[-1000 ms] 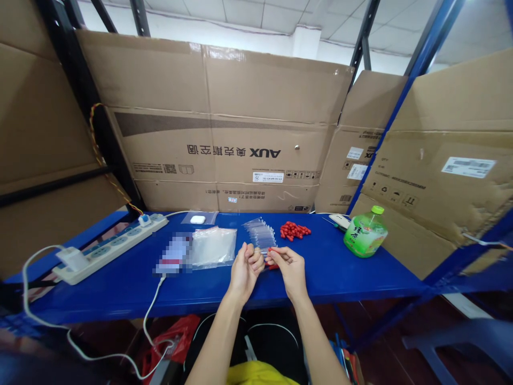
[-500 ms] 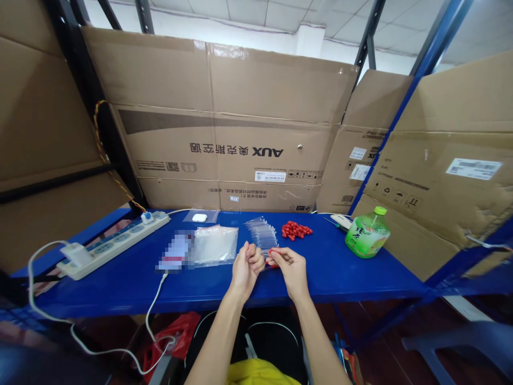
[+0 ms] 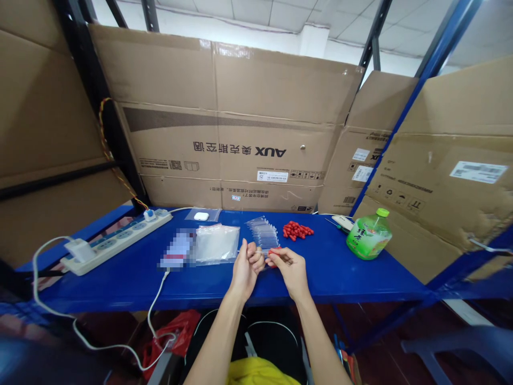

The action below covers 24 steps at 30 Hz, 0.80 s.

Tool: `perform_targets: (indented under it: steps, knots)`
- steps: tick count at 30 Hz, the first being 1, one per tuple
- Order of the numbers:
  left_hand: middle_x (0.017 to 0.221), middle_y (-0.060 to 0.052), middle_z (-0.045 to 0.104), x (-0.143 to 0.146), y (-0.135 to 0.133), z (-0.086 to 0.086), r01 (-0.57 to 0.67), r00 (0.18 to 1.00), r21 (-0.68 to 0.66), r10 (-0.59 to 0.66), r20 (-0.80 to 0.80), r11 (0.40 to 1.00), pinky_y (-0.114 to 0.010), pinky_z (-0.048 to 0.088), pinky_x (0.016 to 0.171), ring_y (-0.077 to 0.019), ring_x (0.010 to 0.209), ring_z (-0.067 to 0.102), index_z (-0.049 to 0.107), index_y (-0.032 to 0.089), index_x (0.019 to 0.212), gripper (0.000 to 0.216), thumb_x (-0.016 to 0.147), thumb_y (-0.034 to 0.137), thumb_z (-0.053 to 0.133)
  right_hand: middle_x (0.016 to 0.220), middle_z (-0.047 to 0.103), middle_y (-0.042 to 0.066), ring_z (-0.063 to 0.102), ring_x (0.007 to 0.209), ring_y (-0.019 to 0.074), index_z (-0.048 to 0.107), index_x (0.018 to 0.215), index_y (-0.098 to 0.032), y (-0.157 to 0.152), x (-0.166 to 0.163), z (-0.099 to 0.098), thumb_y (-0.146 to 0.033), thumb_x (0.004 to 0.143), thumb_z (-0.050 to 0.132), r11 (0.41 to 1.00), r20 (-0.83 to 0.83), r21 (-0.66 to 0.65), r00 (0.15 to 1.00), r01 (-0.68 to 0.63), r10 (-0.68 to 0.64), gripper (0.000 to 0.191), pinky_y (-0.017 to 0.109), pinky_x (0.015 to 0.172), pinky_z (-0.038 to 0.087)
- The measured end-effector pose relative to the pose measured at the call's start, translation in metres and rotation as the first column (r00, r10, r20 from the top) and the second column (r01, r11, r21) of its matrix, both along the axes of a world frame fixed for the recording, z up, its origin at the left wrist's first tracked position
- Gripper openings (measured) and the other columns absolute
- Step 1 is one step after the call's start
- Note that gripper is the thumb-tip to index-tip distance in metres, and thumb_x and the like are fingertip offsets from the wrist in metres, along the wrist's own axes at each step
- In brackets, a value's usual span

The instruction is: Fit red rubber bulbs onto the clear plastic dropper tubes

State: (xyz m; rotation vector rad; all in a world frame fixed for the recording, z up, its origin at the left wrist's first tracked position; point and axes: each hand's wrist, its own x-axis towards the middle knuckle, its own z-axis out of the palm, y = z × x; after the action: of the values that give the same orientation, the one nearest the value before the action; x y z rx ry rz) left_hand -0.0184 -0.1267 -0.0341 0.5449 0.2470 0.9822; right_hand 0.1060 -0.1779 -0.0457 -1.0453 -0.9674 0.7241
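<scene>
Where the left hand nears the right hand: a thin clear stick spans the gap above the counter, one end poking out beyond the left thumb.
Red at the stick's other end: a small red piece; whether it is joined to the stick, I cannot tell.
Left grip: fingers curled together, clamped on the stick.
Right grip: thumb and forefinger pinched together on the red piece.
Just beyond the hands: a row of clear sticks, laid side by side.
Right of that row: a pile of red pieces.
Flat clear bags: left of the row; their contents cannot be made out.
Small clear bag: behind them, with a white case in or on it, unclear which.
Green-capped bottle: upright toward the right, looking green through its wall.
Far left: a phone, its screen blurred, and a white power strip.
</scene>
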Motion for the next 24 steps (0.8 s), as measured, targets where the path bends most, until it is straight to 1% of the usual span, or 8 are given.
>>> perform_targets:
  steps: [2, 4, 6, 8, 10, 13, 17, 24]
  knots:
    - [0.061, 0.006, 0.030, -0.001, -0.001, 0.001, 0.007, 1.000, 0.021, -0.008, 0.015, 1.000, -0.019, 0.027, 0.047, -0.0070, 0.048, 0.031, 0.041, 0.019, 0.078, 0.047, 0.089, 0.061, 0.059, 0.083, 0.076, 0.006, 0.072, 0.070, 0.0196, 0.077, 0.088, -0.017, 0.001, 0.000, -0.002, -0.040, 0.075, 0.083, 0.999, 0.014, 0.021, 0.999, 0.039, -0.039, 0.027, 0.031, 0.067, 0.060]
    - [0.068, 0.004, 0.040, -0.002, -0.001, 0.002, -0.005, 0.999, 0.025, 0.005, 0.033, 1.000, -0.019, 0.027, 0.046, -0.0074, 0.050, 0.034, 0.046, 0.019, 0.084, 0.046, 0.090, 0.064, 0.055, 0.085, 0.076, 0.006, 0.072, 0.071, 0.0197, 0.076, 0.090, -0.018, 0.001, 0.000, -0.003, -0.040, 0.076, 0.081, 0.998, 0.034, 0.026, 0.998, 0.054, -0.055, 0.027, 0.031, 0.068, 0.060]
    - [0.077, 0.001, 0.047, -0.003, 0.000, 0.002, -0.027, 0.998, 0.009, 0.026, 0.054, 1.000, -0.019, 0.025, 0.044, -0.0065, 0.050, 0.034, 0.045, 0.019, 0.084, 0.042, 0.091, 0.059, 0.056, 0.086, 0.076, 0.006, 0.072, 0.072, 0.0196, 0.076, 0.090, -0.018, 0.001, 0.000, -0.004, -0.039, 0.077, 0.080, 0.999, 0.059, 0.018, 0.998, 0.035, -0.036, 0.025, 0.031, 0.069, 0.060]
    - [0.083, 0.000, 0.050, -0.004, 0.002, 0.001, -0.032, 0.996, -0.011, 0.033, 0.084, 0.999, -0.018, 0.023, 0.042, -0.0055, 0.050, 0.033, 0.042, 0.019, 0.082, 0.039, 0.093, 0.053, 0.056, 0.085, 0.075, 0.006, 0.072, 0.073, 0.0195, 0.076, 0.090, -0.018, 0.000, -0.001, -0.003, -0.039, 0.078, 0.080, 1.000, 0.090, 0.007, 0.996, 0.007, -0.008, 0.024, 0.031, 0.070, 0.059]
    - [0.082, 0.001, 0.048, -0.007, 0.003, 0.001, -0.030, 0.991, -0.027, 0.033, 0.127, 0.999, -0.019, 0.023, 0.041, -0.0055, 0.048, 0.030, 0.040, 0.019, 0.080, 0.037, 0.094, 0.049, 0.055, 0.083, 0.075, 0.006, 0.071, 0.073, 0.0194, 0.076, 0.092, -0.018, -0.001, -0.002, -0.002, -0.038, 0.078, 0.080, 1.000, 0.116, -0.005, 0.993, -0.025, 0.025, 0.025, 0.030, 0.070, 0.059]
    - [0.073, 0.003, 0.040, -0.010, 0.004, 0.001, -0.041, 0.980, -0.031, 0.047, 0.195, 0.999, -0.019, 0.023, 0.041, -0.0061, 0.047, 0.027, 0.037, 0.019, 0.077, 0.035, 0.094, 0.045, 0.054, 0.082, 0.075, 0.006, 0.071, 0.072, 0.0194, 0.076, 0.098, -0.018, -0.002, -0.003, 0.000, -0.041, 0.078, 0.079, 0.997, 0.120, -0.019, 0.989, -0.080, 0.081, 0.031, 0.031, 0.068, 0.060]
    - [0.068, 0.005, 0.031, -0.011, 0.004, 0.000, -0.037, 0.972, -0.020, 0.040, 0.231, 0.999, -0.019, 0.023, 0.041, -0.0061, 0.046, 0.025, 0.033, 0.020, 0.075, 0.036, 0.093, 0.042, 0.055, 0.082, 0.076, 0.006, 0.072, 0.072, 0.0192, 0.074, 0.101, -0.018, -0.003, -0.002, 0.004, -0.045, 0.080, 0.077, 0.996, 0.082, -0.022, 0.993, -0.084, 0.085, 0.035, 0.032, 0.070, 0.060]
    - [0.068, 0.005, 0.029, -0.009, 0.003, 0.001, -0.029, 0.973, -0.028, 0.035, 0.229, 0.999, -0.020, 0.024, 0.043, -0.0069, 0.047, 0.023, 0.032, 0.020, 0.075, 0.036, 0.092, 0.041, 0.056, 0.078, 0.076, 0.007, 0.074, 0.070, 0.0220, 0.074, 0.084, -0.017, -0.002, -0.001, 0.003, -0.045, 0.073, 0.084, 0.996, 0.025, -0.022, 0.996, -0.082, 0.083, 0.032, 0.035, 0.069, 0.062]
